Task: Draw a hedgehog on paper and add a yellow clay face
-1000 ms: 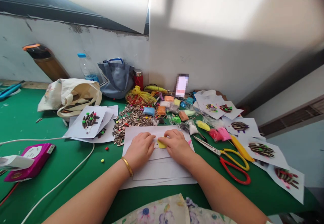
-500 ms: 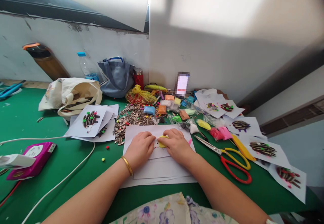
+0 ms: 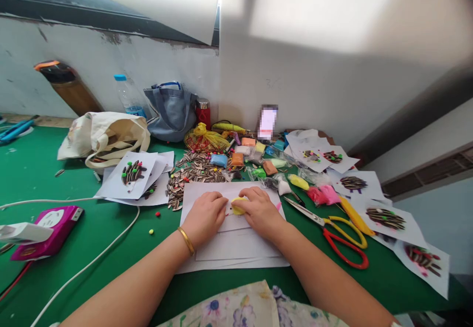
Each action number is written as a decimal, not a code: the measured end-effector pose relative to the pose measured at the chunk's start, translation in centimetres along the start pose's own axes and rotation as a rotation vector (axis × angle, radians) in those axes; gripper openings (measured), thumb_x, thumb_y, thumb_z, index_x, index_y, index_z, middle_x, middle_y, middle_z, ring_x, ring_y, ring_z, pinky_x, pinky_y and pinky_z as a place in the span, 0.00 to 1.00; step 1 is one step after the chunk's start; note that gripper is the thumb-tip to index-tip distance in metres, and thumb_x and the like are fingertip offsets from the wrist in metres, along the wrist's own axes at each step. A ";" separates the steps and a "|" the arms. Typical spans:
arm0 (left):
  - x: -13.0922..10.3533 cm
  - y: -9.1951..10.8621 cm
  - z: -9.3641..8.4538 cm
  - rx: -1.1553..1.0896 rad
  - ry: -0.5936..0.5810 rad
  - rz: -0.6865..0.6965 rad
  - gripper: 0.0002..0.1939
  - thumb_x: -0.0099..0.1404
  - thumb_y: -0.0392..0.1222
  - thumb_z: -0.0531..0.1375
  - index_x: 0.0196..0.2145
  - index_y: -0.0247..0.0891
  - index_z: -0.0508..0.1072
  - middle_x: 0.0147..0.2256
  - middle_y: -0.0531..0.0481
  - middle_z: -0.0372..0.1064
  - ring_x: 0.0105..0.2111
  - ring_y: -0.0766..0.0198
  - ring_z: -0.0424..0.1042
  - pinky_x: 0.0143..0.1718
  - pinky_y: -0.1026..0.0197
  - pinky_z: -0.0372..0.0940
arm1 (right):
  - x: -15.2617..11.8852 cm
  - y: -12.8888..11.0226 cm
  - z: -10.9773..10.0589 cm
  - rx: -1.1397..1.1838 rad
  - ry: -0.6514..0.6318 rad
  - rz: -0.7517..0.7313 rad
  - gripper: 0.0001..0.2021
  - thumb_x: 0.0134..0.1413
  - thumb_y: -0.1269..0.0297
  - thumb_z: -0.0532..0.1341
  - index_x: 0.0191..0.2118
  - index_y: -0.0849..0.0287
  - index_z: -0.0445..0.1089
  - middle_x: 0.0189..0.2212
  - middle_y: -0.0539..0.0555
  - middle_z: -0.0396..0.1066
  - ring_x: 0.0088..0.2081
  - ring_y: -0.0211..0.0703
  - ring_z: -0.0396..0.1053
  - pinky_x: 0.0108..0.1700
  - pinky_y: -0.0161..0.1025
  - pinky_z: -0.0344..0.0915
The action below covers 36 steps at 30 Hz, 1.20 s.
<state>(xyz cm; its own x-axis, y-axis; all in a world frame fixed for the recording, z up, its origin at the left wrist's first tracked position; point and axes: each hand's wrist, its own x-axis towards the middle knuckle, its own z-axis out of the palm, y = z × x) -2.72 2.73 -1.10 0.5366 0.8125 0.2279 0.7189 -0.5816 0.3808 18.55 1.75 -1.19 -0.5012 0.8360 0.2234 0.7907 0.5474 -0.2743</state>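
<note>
A white paper sheet [image 3: 201, 194] lies on a small stack in front of me. On it is a flattened yellow piece of modelling clay [image 3: 238, 206], with a small dark dot and a red mark just to its left. My right hand [image 3: 263, 213] curves its thumb and fingers around the clay and presses it against the paper. Left of the clay, my left hand [image 3: 207, 216] lies on the sheet, its fingers resting on the paper and holding nothing I can see. Both palms are hidden.
Sunflower seeds [image 3: 197, 174] lie piled behind the paper, beside bagged coloured clay [image 3: 269, 167]. Open scissors [image 3: 325, 221] and a yellow cutter [image 3: 354, 216] lie right. Seed-decorated sheets flank me: left pictures [image 3: 127, 174] and right pictures [image 3: 386, 218]. A white cable [image 3: 99, 265] crosses the left side.
The yellow clay shows a rounder outline between my right fingers, which have shifted very slightly. My left hand stays in place. The whole view has moved a little.
</note>
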 end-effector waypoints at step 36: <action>0.0 0.5 -0.4 0.056 -0.044 0.024 0.16 0.67 0.35 0.54 0.48 0.46 0.75 0.43 0.46 0.68 0.44 0.56 0.66 0.48 0.51 0.63 | -1.9 2.2 -1.4 -0.002 0.051 0.121 0.24 0.51 0.81 0.57 0.51 0.53 0.73 0.44 0.56 0.70 0.47 0.49 0.61 0.51 0.45 0.58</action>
<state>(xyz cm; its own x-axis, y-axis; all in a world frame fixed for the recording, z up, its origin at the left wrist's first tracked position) -2.51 2.43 -0.59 0.5721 0.7963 0.1965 0.7284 -0.6034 0.3244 21.70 1.28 -0.93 -0.3837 0.8928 0.2358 0.8451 0.4424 -0.3001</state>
